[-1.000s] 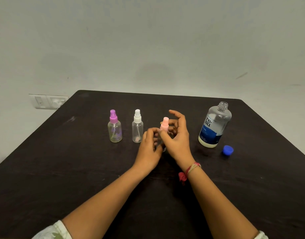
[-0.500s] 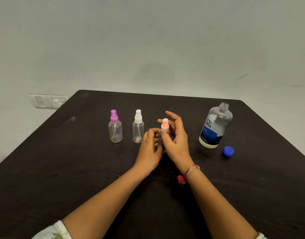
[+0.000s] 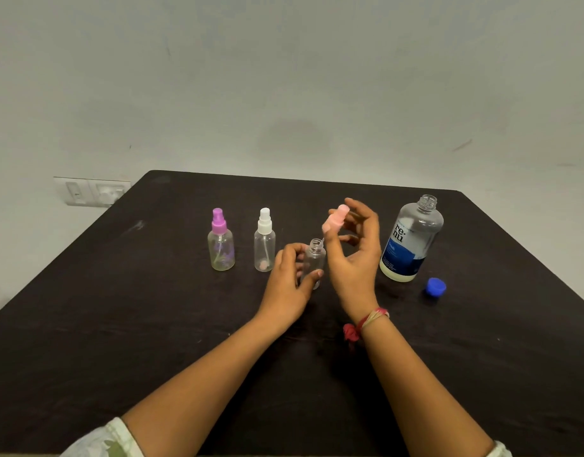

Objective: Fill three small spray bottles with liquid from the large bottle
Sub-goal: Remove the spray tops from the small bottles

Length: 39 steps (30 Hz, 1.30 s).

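My left hand grips a small clear spray bottle standing on the black table; its neck is open. Just above and to the right of that neck, my right hand pinches the pink spray top, tilted, with its thin tube hanging toward the neck. Two more small bottles stand to the left, one with a purple top and one with a white top, both capped. The large clear bottle with a blue label stands uncapped at the right.
A blue cap lies on the table right of the large bottle. A white wall socket plate is on the wall behind the table's far left corner. The grey wall rises just beyond the table's back edge.
My right hand has lifted the pink spray top off the small bottle and raised it up and to the right. My left hand stays on the bottle body.
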Motion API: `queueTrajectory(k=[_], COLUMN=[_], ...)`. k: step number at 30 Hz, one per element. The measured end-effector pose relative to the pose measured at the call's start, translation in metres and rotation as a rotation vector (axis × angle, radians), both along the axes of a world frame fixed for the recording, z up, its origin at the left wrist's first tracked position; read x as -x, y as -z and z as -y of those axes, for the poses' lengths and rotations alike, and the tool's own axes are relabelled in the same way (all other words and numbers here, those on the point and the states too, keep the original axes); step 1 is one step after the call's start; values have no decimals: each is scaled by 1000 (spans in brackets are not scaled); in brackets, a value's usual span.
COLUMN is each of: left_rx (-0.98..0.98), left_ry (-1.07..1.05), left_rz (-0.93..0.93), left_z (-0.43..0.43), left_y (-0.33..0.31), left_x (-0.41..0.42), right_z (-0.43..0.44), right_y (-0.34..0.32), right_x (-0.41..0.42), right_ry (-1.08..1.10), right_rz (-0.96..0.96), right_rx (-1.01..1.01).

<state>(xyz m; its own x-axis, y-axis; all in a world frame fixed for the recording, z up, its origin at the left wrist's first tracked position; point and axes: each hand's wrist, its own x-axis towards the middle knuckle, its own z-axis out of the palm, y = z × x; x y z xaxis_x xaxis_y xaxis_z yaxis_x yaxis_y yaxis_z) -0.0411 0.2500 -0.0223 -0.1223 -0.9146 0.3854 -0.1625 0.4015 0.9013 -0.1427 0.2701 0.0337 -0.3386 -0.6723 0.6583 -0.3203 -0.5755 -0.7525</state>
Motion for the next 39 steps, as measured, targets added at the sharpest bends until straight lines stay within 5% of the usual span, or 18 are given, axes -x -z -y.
queueTrajectory(k=[5,20,27,39], left_rx=[2,-37,-17,-49], left_ry=[-4,-9,-45,-135], left_rz=[-22,-32,50,174], left_z=[0,-1,-1,-4], left_y=[0,-4,-3,-4], left_x=[0,-1,-3,-4], right_z=[-8,-40,-26,-25], right_y=[-12,-20,20,35], right_x=[7,24,40,38], right_ry=[66,199,192,163], right_rz=[143,-30,-339,-496], right_rx=[86,110,-140,-438])
